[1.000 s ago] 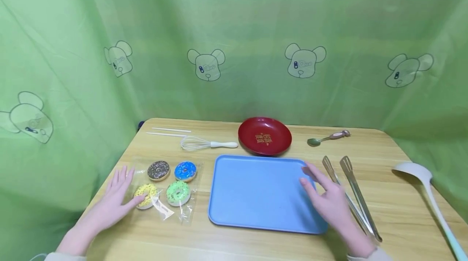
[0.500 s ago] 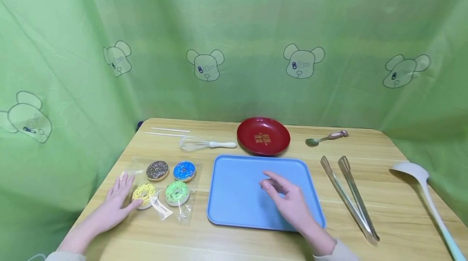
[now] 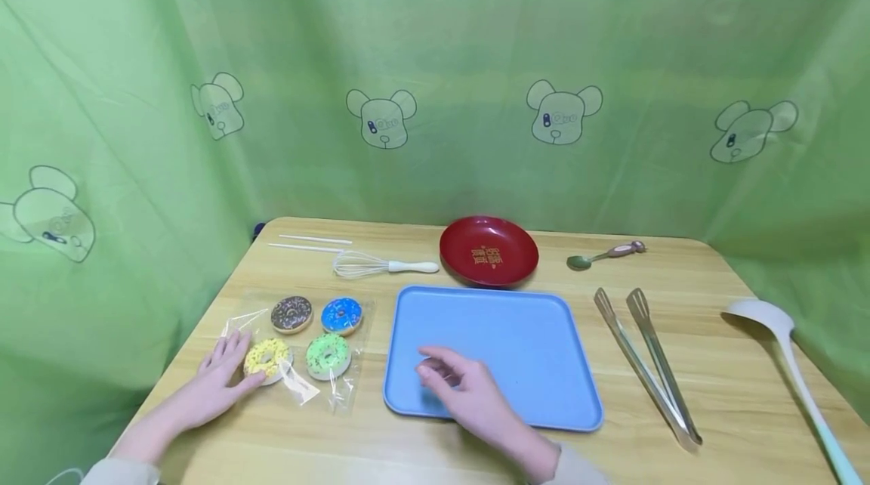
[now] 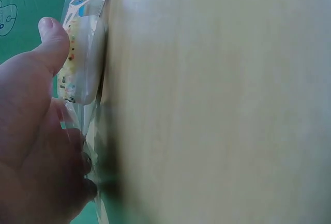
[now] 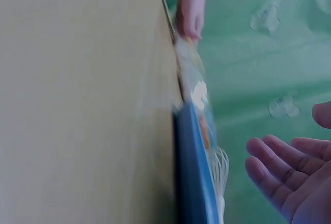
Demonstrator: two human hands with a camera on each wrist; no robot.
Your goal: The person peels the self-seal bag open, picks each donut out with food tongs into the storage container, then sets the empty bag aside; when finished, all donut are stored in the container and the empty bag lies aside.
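Beyond the left grip [image 3: 212, 388] and the right grip [image 3: 478, 400] hangs a green curtain [image 3: 469, 24] with cartoon animal prints. Under both is a wood-look tabletop [image 3: 381, 455], pretty well stocked. Biggest thing on it is the blue tray [image 3: 506, 341], right below the right grip, which hovers over its near left part, fingers loosely bent around nothing, so yeah, released. Well off to the right of that grip is a long ladle [image 3: 805, 387]. The clear bag [image 3: 299, 343] of donuts is right at the left grip: fingers on its left edge, thumb laid on the yellow donut [image 3: 258, 355], just resting, so that one's released too. Tongs [image 3: 669, 379] lie between the right grip and the ladle, arms spread. Red plate [image 3: 488, 252] with gold lettering is out past the right grip, behind the tray. White whisk [image 3: 401, 267] and two thin white sticks [image 3: 309, 248] are farther out ahead of the left grip. Little spoon [image 3: 620, 251]: ahead and right of the right grip. The other donuts: dark donut [image 3: 292, 306] just ahead of the left grip, blue donut [image 3: 333, 311] and green donut [image 3: 328, 344] on the side toward the right grip.
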